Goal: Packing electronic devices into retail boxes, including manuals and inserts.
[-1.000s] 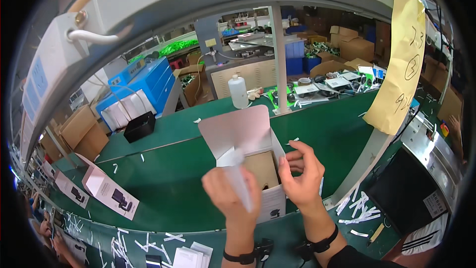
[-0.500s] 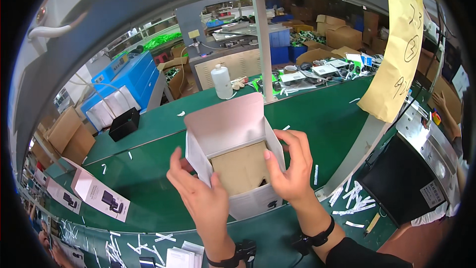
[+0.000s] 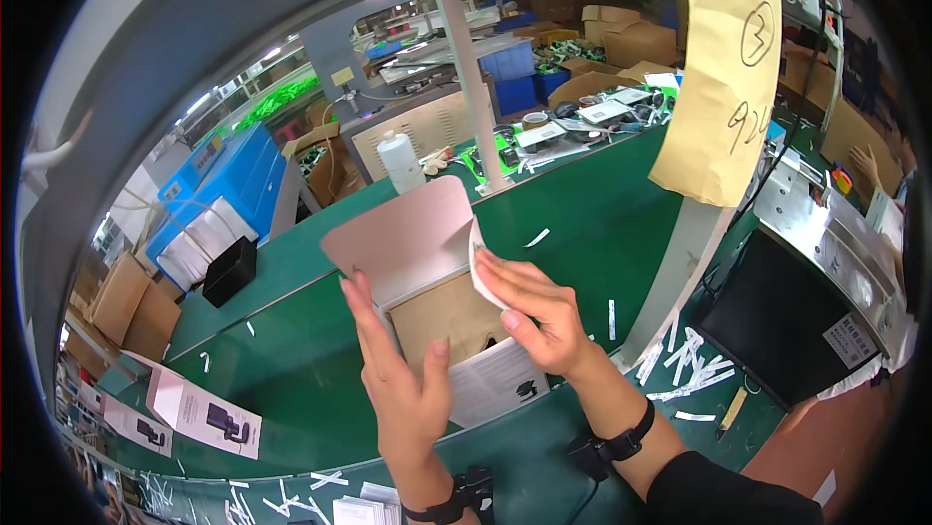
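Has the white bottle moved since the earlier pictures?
No; the white bottle still stands on the green bench, just left of the grey post.

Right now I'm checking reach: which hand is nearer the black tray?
The left hand, right of the tray; the right hand is farther right, at a box flap.

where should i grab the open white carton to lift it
Probably hold the carton around its body, below the rim, coming from left and right at once. Its mouth faces up and the lid stands open at the far edge; that thin panel and the right flap would likely bend under a lift.
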Demonstrator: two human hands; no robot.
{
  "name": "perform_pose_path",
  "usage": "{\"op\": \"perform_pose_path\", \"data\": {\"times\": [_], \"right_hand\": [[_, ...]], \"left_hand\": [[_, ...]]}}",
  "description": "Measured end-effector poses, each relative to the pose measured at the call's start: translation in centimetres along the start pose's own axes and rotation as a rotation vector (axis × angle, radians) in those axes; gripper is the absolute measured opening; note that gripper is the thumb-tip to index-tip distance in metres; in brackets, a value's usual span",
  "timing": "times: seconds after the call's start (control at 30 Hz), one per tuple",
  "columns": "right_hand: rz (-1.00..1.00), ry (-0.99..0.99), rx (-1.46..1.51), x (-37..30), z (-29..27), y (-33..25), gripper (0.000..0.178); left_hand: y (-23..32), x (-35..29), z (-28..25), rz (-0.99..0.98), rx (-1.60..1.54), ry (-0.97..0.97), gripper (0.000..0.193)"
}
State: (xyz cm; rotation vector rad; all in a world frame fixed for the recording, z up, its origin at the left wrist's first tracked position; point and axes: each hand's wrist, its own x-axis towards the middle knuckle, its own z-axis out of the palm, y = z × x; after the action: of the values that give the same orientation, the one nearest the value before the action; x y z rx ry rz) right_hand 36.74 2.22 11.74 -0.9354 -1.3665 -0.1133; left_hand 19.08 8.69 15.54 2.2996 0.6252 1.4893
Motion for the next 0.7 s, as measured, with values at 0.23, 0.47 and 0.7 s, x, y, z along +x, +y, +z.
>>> {"op": "perform_pose_path", "data": {"times": [0.23, 0.47, 0.7], "right_hand": [[-0.007, -0.22, 0.025, 0.0, -1.0, 0.3, 0.02], [0.266, -0.259, 0.156, 0.3, -1.4, 1.9, 0.015], [0.215, 0.104, 0.167, -0.1, 0.0, 0.8, 0.085]], "left_hand": [[-0.3, -0.8, -0.2, -0.122, -0.317, -0.333, 0.077], [-3.8, -1.7, 1.7, -0.382, -0.194, 0.096, 0.093], [-6.5, -2.3, 3.2, -0.004, -0.633, 0.151, 0.034]]}}
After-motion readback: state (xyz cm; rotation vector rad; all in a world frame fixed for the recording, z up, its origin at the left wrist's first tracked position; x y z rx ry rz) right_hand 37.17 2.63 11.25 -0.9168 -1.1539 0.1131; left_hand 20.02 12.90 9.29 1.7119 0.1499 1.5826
